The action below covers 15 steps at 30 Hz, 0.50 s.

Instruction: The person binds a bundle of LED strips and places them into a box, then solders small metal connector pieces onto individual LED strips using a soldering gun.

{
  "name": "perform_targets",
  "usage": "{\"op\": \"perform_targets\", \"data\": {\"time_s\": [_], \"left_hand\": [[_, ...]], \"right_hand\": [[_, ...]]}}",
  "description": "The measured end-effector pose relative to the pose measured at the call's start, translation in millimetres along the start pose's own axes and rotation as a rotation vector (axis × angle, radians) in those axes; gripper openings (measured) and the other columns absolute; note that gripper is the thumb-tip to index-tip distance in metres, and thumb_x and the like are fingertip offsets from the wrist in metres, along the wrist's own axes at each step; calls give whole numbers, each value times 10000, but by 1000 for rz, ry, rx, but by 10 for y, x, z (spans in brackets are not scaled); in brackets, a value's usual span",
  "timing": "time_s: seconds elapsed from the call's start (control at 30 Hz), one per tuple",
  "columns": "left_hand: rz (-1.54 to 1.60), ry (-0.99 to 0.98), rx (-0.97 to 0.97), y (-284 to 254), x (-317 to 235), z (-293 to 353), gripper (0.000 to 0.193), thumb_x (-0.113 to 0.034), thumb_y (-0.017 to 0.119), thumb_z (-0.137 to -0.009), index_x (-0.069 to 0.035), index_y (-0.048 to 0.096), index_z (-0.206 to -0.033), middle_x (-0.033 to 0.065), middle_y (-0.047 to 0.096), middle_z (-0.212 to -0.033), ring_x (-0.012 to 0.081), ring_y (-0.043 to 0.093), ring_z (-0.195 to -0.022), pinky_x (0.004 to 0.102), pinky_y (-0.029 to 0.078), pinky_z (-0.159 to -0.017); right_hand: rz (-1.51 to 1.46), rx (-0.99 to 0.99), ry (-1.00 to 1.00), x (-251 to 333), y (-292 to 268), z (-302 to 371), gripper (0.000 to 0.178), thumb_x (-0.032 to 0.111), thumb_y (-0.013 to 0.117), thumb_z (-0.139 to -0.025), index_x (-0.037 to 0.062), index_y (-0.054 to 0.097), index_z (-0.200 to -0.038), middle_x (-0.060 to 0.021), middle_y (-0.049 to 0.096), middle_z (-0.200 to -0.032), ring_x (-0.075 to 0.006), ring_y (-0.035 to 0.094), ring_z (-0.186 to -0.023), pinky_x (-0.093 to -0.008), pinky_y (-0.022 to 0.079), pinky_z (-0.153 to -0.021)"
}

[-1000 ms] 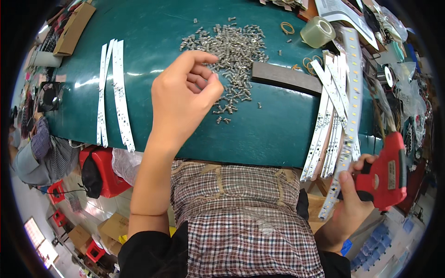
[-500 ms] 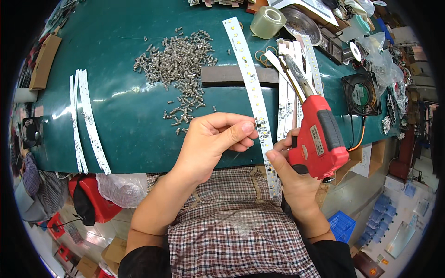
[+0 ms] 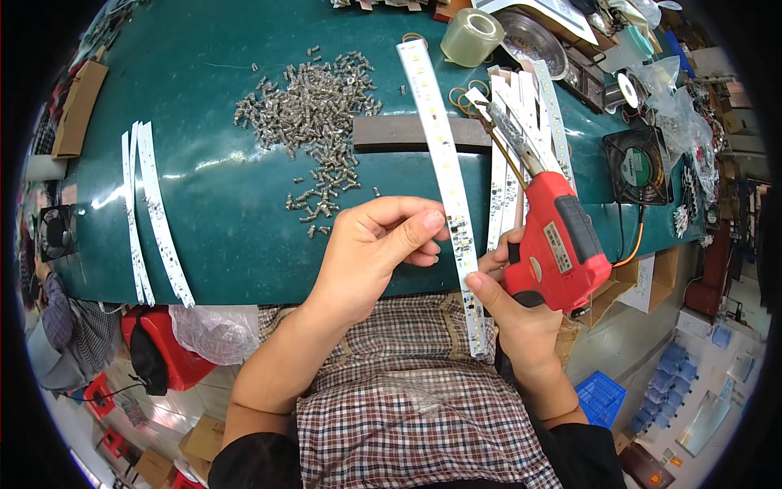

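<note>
A long white LED circuit board strip (image 3: 442, 147) slants upright in front of me, its small components crowded toward the lower half. My right hand (image 3: 521, 318) presses its thumb on the strip's lower part and also holds a red soldering gun (image 3: 558, 244), whose metal tip points up and left. My left hand (image 3: 366, 253) is closed in a pinch right at the strip's left edge; what lies between its fingertips, if anything, is hidden. Beyond it a pile of small metal fittings (image 3: 314, 106) covers part of the green table (image 3: 212, 220).
Several more strips lie at the left (image 3: 155, 204) and right (image 3: 501, 175). A dark grey bar (image 3: 391, 133) rests behind the held strip. Farther right are a tape roll (image 3: 472, 37), a round metal pan (image 3: 529, 45), a solder spool (image 3: 626, 90) and a small black fan (image 3: 635, 167).
The strip has tilted slightly, its upper end shifting down and right and its lower end moving left. The soldering gun has shifted slightly, its tip swinging left. My left hand stays almost still.
</note>
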<state>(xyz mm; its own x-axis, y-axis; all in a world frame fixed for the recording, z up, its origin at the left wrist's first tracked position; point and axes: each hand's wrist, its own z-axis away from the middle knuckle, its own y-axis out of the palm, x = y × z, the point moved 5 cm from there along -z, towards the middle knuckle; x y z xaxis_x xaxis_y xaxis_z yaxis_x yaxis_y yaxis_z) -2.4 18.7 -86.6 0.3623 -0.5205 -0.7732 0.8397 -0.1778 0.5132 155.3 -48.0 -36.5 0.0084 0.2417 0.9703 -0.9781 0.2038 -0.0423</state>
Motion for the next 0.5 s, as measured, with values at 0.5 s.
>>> {"op": "perform_targets", "data": {"time_s": [0.5], "left_hand": [[-125,112,-95,52,-7,-49,136,-118,633,-956,9,630,-1003,76,696,-857,113,669,-693,239,561,-627]], "right_hand": [[181,97,-81,-118,92,31,439,-43,679,-874,4,423,-1228,-66,616,-885,-96,610,-776,-232,495,-709]]}}
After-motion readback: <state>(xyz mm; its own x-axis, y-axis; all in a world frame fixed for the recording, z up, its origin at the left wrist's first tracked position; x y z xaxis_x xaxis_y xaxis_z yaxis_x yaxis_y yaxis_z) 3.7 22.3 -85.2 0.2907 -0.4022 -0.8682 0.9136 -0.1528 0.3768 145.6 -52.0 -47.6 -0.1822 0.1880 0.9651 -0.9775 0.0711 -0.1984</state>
